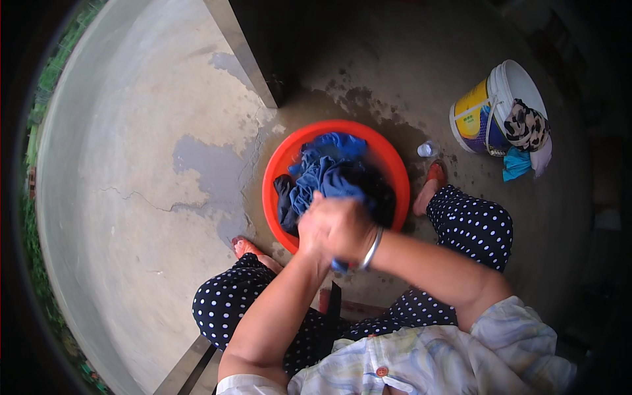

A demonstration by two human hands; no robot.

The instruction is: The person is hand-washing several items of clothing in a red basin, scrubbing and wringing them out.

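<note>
My left hand (314, 229) and my right hand (347, 227) press together over the near side of a round red-orange basin (401, 178). Both are closed, slightly blurred, around wet-looking blue cloth (326, 178). Its folds run up to my fingers from the basin, and a small blue bit shows below my right hand. How much lies inside my grip is hidden. Around it in the basin are a brighter blue cloth (339, 143), a dark cloth (285, 201) at the left and more dark fabric (378, 194) at the right. A silver bangle (371, 249) circles my right wrist.
My feet stand either side of the basin. At right, a tilted white bucket (471, 118) with a yellow and purple label has cloths (526, 128) hanging over its rim. A small clear cup (426, 149) is near my right foot. A post (243, 52) stands beyond the basin on wet concrete (210, 164).
</note>
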